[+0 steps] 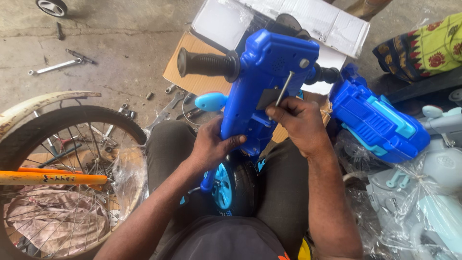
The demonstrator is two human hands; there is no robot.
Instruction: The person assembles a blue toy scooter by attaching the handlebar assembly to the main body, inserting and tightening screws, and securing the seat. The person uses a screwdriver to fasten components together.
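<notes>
Both forearms bare, no sleeves in view, no watch or rings on left hand (211,147) or right hand (301,123). Nails short. Dark grey/black trousers (168,139) over both thighs, slightly dusty. Dark top (226,240) at bottom edge w/ small orange mark near hem. No gloves.

Left hand (211,144) clasped, right hand (299,123) in pinching grip
</notes>
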